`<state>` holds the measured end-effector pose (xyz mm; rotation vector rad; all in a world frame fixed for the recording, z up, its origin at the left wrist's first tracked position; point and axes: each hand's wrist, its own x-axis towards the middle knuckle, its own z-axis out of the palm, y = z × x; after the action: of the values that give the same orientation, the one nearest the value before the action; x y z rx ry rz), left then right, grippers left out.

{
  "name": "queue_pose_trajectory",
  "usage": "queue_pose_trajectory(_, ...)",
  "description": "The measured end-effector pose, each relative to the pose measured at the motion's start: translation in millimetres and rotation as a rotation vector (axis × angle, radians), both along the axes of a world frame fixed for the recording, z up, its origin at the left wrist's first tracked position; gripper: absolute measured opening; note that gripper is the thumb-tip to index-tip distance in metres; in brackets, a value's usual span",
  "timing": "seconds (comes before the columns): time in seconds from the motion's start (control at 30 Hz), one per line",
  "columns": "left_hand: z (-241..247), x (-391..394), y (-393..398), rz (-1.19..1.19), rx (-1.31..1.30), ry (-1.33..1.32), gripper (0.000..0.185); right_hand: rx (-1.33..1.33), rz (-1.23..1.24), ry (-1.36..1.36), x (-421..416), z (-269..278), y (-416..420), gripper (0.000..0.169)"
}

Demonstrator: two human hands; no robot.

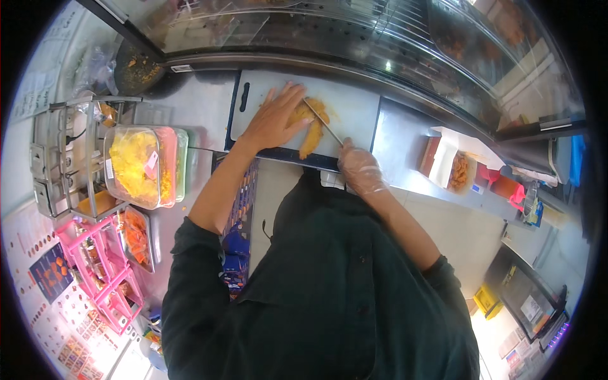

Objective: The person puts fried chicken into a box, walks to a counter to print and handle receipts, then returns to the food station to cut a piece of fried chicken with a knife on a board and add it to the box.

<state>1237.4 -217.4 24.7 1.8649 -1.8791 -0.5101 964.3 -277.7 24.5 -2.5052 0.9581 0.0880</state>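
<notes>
A white cutting board (354,102) lies on the counter before me with a golden fried breaded cutlet (299,114) on it. My left hand (273,121), bare, rests over the cutlet's left part, its thumb and fingers spread around it and holding it down. In a clear plastic glove, my right hand (361,166) grips the handle of a knife (324,122). The blade runs diagonally across the food, its tip close to my left fingertips. A cut strip of cutlet (311,140) sits on the near side of the blade. My palm hides some of the cutlet.
Clear tubs with yellow food (135,161), a metal tray of orange slices (135,235) and a pink rack (102,275) stand to the left. A glass display case (332,38) borders the board's far side. An open box of fried pieces (458,171) and sauce bottles (506,190) are right.
</notes>
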Motion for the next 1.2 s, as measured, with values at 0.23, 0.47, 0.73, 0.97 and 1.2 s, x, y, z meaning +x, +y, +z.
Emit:
queue_pose_trajectory(0.23,11.4,15.9,11.9,0.041,-0.124,0.011,0.079,0.091,-0.013,0.024,22.4,60.0,-11.6,0.021)
queue_pose_trajectory(0.47,-3.3,7.4,28.2,0.071,0.015,-0.024,0.1,0.036,0.019,0.046,15.1,4.0,18.0,0.022)
queue_pose_trajectory(0.73,16.5,-53.9,43.6,0.34,-0.109,0.039,0.092,0.112,-0.027,-0.012,23.3,16.0,-6.2,0.024)
queue_pose_trajectory(0.97,-12.4,-59.7,48.1,0.415,-0.14,0.233,0.07,0.134,-0.059,0.062,10.2,40.3,-4.0,0.02)
queue_pose_trajectory(1.2,-13.1,-57.3,55.7,0.457,-0.194,0.304,0.061,0.14,-0.01,-0.007,20.6,38.4,9.1,0.017)
